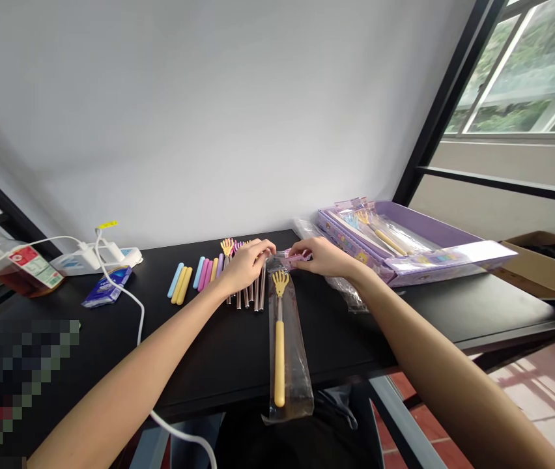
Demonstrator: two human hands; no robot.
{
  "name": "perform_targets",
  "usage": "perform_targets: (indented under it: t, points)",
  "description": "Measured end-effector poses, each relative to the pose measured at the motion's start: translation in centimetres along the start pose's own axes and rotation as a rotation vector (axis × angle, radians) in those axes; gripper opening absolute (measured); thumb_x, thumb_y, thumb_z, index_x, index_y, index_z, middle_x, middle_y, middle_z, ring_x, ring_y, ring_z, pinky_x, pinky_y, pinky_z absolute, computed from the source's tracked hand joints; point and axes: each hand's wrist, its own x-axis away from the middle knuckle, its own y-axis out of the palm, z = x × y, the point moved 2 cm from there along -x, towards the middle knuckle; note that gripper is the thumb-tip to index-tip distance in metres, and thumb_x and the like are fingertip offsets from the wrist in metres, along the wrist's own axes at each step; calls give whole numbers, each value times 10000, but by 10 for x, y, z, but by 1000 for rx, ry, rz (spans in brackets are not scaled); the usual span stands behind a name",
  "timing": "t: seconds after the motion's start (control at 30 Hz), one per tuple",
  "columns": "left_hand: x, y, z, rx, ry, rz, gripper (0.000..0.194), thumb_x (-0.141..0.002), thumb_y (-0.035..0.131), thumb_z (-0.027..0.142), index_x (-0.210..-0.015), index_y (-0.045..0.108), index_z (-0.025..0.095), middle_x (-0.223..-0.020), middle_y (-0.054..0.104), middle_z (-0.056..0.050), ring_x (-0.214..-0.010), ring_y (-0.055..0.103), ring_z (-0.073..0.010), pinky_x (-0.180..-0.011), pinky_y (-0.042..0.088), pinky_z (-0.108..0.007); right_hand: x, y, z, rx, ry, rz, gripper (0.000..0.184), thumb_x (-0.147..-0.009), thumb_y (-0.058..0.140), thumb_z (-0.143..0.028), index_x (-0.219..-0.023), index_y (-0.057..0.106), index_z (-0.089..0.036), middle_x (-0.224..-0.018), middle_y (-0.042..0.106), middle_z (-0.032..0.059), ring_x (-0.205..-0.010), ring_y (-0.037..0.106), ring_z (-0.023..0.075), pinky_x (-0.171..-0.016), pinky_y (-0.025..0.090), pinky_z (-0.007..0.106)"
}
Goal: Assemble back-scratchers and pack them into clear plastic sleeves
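A yellow back scratcher with a metal neck lies inside a clear plastic bag, its claw end away from me. The bag's lower end reaches past the table's front edge. At its top, my left hand is closed in a pinch on the left corner of the bag. My right hand pinches a pinkish-purple header card at the same end. Metal rods with yellow and pink claw heads lie beside and partly under my left hand. Left of them are coloured handles in blue, yellow, pink and purple.
An open purple box on the right holds packed back scratchers; an empty-looking plastic bag lies by it. To the left are a blue packet, a power strip, a bottle and a white cable.
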Motion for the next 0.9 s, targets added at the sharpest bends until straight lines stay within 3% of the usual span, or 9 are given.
perform_targets:
  t: [0.13,0.27,0.37,0.53,0.7,0.77,0.9]
  points:
    - [1,0,3,0,7,9,266,-917,436,108,-909,689,191,-966,693,-57,-901,661,-186,-831,524,-333,1,-6,-5,-62,32,109,129,-831,653,-217,-875,774,-200,-834,776,35,-760,681,201,-743,517,320]
    - [2,0,5,-19,-4,41,53,-846,644,243,-862,660,195,-902,696,-46,-858,661,-202,-813,530,-344,1,-12,-9,-169,44,228,156,-839,648,-262,-889,776,-187,-863,783,47,-763,692,208,-738,535,328]
    - [3,1,2,57,-45,62,122,-850,675,312,-890,640,203,-919,705,-43,-863,677,-199,-807,548,-339,2,-16,-13,-299,-2,286,221,-852,679,-353,-955,767,-178,-924,780,67,-819,697,222,-760,549,347]
    - [2,2,0,326,-185,115,241,-895,665,396,-1048,642,211,-906,749,-41,-870,726,-204,-806,575,-327,6,-17,-27,-462,-84,207,335,-863,713,-484,-965,773,-170,-913,773,86,-835,694,227,-749,535,357]
    - [0,0,-1,430,-261,107,337,-858,714,510,-893,670,177,-915,770,-83,-901,740,-237,-852,584,-360,7,-13,-40,-345,-193,115,261,-873,708,-455,-913,808,-218,-925,779,88,-927,678,251,-860,520,409]
    - [0,2,-5,498,-303,74,392,-844,723,556,-924,659,177,-865,774,-73,-876,749,-240,-863,586,-382,7,-11,-40,-269,-218,166,225,-885,694,-429,-903,813,-239,-930,781,80,-963,670,259,-918,507,435]
    - [0,6,-13,712,-353,38,542,-788,754,628,-1035,647,157,-831,780,-83,-866,762,-242,-919,585,-432,5,-9,-34,-151,-200,340,188,-910,660,-355,-946,817,-258,-904,782,66,-952,657,269,-885,522,431]
